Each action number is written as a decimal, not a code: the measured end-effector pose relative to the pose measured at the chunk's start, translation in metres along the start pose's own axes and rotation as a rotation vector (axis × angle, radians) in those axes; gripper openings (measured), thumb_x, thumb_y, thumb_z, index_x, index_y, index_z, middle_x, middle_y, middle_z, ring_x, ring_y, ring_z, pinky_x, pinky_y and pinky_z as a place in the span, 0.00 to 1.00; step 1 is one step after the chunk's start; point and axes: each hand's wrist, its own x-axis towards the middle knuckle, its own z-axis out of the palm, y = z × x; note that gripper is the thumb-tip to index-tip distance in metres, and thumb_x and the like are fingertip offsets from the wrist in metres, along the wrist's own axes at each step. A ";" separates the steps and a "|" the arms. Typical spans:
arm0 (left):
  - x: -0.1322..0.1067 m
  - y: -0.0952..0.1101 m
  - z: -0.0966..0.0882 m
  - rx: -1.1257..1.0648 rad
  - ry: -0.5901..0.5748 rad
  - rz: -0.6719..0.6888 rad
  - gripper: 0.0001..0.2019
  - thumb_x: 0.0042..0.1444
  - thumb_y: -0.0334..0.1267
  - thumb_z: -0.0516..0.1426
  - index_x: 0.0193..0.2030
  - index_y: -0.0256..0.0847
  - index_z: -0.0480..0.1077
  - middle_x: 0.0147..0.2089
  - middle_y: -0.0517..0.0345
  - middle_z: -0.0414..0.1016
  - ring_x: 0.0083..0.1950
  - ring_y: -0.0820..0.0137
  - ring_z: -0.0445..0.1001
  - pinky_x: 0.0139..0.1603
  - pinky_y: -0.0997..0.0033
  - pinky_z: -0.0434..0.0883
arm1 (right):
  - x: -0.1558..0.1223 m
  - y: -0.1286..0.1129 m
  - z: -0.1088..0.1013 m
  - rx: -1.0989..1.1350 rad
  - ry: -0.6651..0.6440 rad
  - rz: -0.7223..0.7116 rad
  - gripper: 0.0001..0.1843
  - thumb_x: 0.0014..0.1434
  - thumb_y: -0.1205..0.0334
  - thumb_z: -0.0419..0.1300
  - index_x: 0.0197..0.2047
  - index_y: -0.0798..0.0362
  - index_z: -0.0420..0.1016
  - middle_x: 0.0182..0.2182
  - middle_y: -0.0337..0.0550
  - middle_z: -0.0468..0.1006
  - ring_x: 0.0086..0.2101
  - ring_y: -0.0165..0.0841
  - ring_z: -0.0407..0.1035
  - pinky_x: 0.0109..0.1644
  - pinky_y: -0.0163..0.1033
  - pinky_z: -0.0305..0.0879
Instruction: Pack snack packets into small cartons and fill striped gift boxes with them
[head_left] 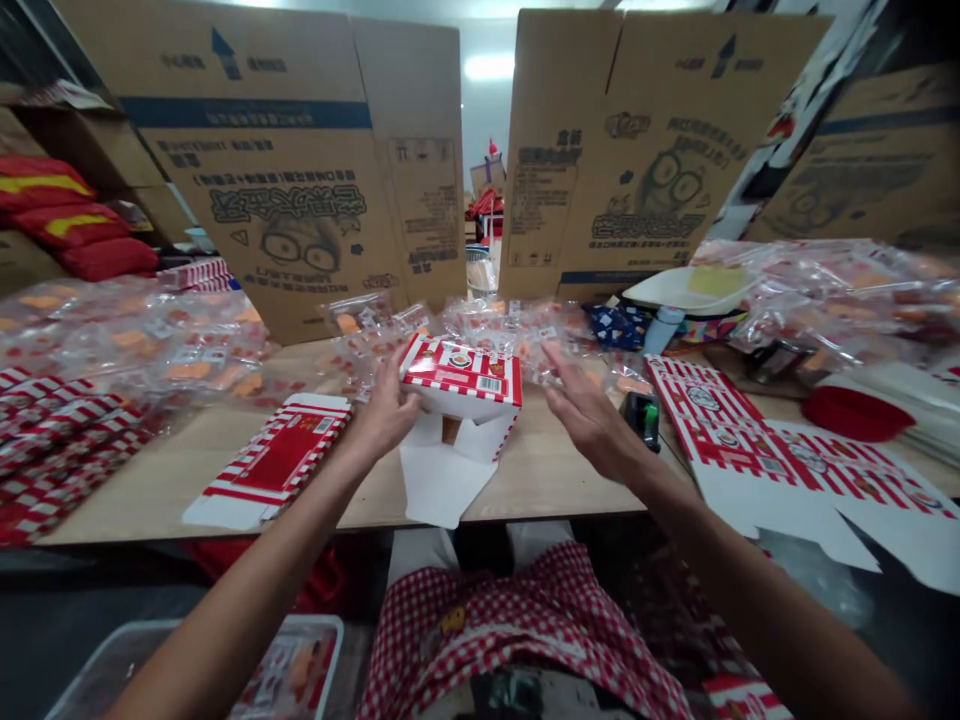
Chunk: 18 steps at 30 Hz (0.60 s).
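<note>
A red-and-white striped carton [465,375] lies on the wooden table in front of me, its white bottom flaps open toward me. My left hand [391,408] grips the carton's left side, thumb on the near edge. To the right of the carton, my right hand [589,415] is held apart from it, fingers stretched out and holding nothing. Left of my left hand lies a flattened striped carton [274,455]. Clear plastic packets with orange contents [364,318] are spread behind the carton.
Two tall cardboard boxes [300,190] stand at the back. Flat printed carton sheets [705,400] lie on the right, near a small black device [641,420]. Stacked striped cartons [60,450] are at far left. A plastic bin [334,640] sits below the table edge.
</note>
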 end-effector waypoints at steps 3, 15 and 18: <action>0.004 0.003 -0.010 0.398 -0.093 0.169 0.39 0.54 0.33 0.60 0.73 0.43 0.57 0.79 0.41 0.46 0.80 0.43 0.42 0.75 0.38 0.50 | -0.044 0.015 0.008 -0.076 -0.140 -0.046 0.35 0.65 0.66 0.51 0.74 0.45 0.56 0.73 0.46 0.57 0.70 0.45 0.53 0.74 0.61 0.51; 0.103 0.048 0.018 0.335 -0.758 0.011 0.41 0.59 0.73 0.46 0.66 0.43 0.70 0.69 0.43 0.70 0.65 0.49 0.71 0.65 0.53 0.65 | -0.108 0.062 0.116 0.834 -0.190 0.891 0.38 0.49 0.55 0.61 0.64 0.50 0.61 0.44 0.46 0.77 0.43 0.42 0.75 0.41 0.45 0.72; 0.101 0.053 0.035 0.459 -0.867 -0.141 0.43 0.57 0.75 0.45 0.49 0.38 0.80 0.52 0.38 0.82 0.50 0.49 0.80 0.57 0.51 0.71 | -0.101 0.048 0.110 1.050 -0.164 0.985 0.43 0.44 0.57 0.65 0.64 0.50 0.61 0.38 0.41 0.76 0.38 0.40 0.75 0.36 0.42 0.71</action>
